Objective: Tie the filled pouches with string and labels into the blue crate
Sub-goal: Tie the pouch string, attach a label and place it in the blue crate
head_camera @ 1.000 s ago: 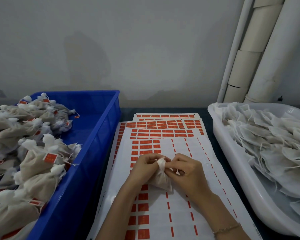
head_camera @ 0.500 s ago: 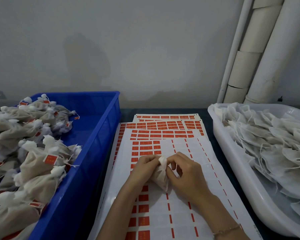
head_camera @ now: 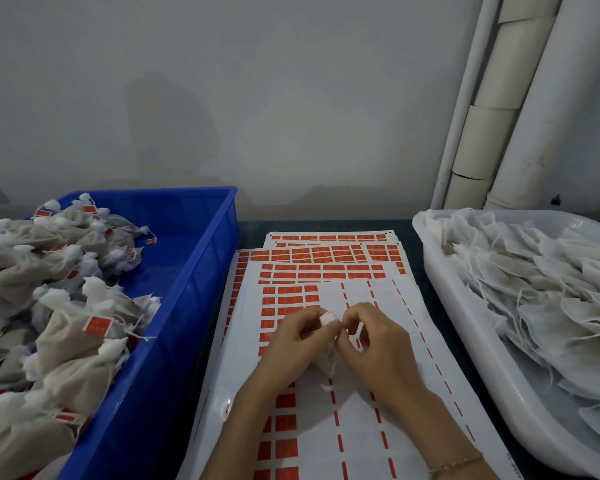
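Pouch (head_camera: 327, 357) held between both hands, low and centre, just above the top label sheet (head_camera: 357, 414); its gathered white top pokes up between the fingertips and its filled body hangs below, a corner touching or nearly touching the sheet. Left hand (head_camera: 291, 344) has its fingers curled round the pouch's neck from the left, thumb against the gathered top. Right hand (head_camera: 378, 348) meets it from the right, thumb and forefinger pinched together at the neck, the other fingers bent and lifted. Whether the right fingertips hold string as well cannot be told; it is too small to see. A thin bracelet (head_camera: 456, 464) circles the right wrist.

The top sheet is white with red labels left on its left side and rows of thin red dashes across the rest. More sheets (head_camera: 329, 252) lie fanned beneath it, toward the wall, still full of red labels.

Left of the sheets stands the blue crate (head_camera: 174, 306), with tied pouches (head_camera: 66, 327) heaped in its left part, each bearing a small red label. Right of the sheets is a white tray (head_camera: 465, 323) piled with untied pouches (head_camera: 534, 289), loose strings trailing. All rest on a dark table (head_camera: 253, 227) against a grey wall, with white pipes (head_camera: 534, 98) rising in the right corner.
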A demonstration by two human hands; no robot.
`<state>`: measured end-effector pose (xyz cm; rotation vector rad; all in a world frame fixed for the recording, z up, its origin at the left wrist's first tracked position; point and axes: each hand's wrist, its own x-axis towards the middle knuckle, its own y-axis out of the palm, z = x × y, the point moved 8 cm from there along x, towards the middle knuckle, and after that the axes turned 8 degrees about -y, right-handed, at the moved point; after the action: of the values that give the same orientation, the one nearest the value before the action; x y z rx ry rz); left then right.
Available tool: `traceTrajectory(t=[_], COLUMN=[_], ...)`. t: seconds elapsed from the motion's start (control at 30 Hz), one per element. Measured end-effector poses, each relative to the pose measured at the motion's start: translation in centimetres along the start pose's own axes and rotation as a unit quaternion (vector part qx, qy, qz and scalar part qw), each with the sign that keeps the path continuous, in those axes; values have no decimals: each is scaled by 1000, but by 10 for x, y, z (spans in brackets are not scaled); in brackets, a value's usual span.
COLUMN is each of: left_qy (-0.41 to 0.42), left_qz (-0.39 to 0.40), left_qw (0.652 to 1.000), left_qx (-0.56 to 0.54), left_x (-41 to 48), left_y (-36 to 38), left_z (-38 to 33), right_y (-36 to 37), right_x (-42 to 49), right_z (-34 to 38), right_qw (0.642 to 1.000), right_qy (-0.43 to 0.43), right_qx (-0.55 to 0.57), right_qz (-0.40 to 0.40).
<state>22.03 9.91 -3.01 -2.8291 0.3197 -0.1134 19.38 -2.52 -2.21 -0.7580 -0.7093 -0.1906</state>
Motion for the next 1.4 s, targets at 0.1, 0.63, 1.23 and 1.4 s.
traceTrajectory(t=[0.1,0.63,1.23,1.4], left_qy=[-12,-81,-65,-73], left_qz=[-22,-14,-88,-139], left_qw=[1000,987,993,986], left_qx=[-1,-135,38,57], left_x=[0,-9,4,8], left_y=[-5,-8,-11,-26], left_z=[1,-12,8,17], right_y=[-2,-26,-17,-15], right_x=[1,0,-1,1], right_z=[-3,1,-19,-9], right_qw=[1000,993,983,986], right_qy=[11,11,99,54], right_qx=[-8,-78,-153,-149], right_qz=[-2,-85,-34,-40])
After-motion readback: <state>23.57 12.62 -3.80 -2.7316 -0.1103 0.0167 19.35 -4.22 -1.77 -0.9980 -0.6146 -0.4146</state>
